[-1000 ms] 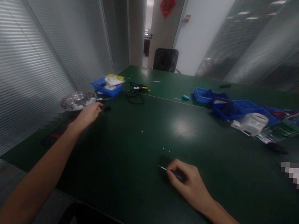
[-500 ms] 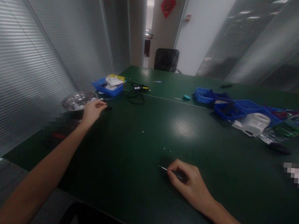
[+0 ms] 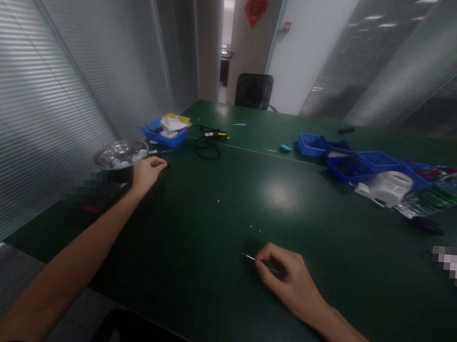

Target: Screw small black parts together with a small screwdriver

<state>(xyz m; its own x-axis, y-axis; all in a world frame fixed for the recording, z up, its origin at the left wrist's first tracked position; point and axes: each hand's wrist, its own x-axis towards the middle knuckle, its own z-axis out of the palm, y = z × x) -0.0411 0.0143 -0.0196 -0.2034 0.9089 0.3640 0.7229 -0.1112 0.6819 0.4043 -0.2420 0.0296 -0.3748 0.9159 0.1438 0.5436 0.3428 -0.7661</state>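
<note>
My left hand [image 3: 148, 173] reaches far out beside the metal bowl [image 3: 107, 155]. Its thumb and fingers are pinched together at a small black object [image 3: 168, 165] on the green table, mostly hidden by the fingertips. Close to me, my right hand [image 3: 287, 274] rests low over the table with thumb and forefinger closed on a thin metal rod [image 3: 249, 256]. The rod's tip points left; its other end is hidden in the hand. Tiny pale bits [image 3: 260, 231] lie just beyond it.
Behind the bowl, which holds white scraps, stands a blue tray [image 3: 163, 138]. A black cable [image 3: 208, 156] lies right of it. Farther right are blue bins [image 3: 311, 146], a white plastic part [image 3: 391, 188] and a plastic bottle [image 3: 440, 195]. A teal piece [image 3: 285, 148] sits mid-table.
My left hand has moved slightly right, and its fingertips now cover most of the small black object. My right hand stays in place with the metal rod.
</note>
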